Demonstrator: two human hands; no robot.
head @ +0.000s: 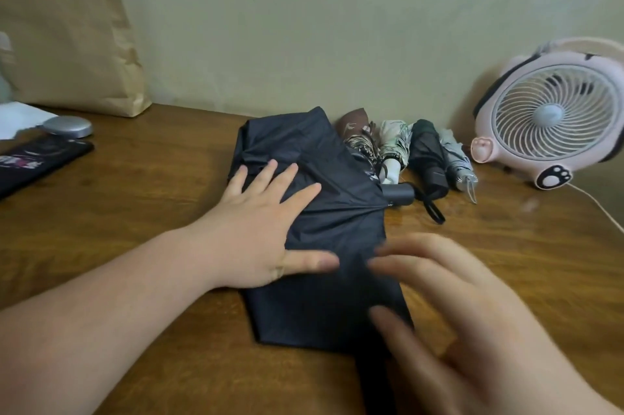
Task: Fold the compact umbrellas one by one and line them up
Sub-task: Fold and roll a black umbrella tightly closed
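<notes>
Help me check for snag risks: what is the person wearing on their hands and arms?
Nothing that shows. The left hand and forearm are bare: no glove, sleeve, watch or bracelet. The right hand is motion-blurred but looks ungloved and ringless; its wrist is at the frame's edge.
</notes>
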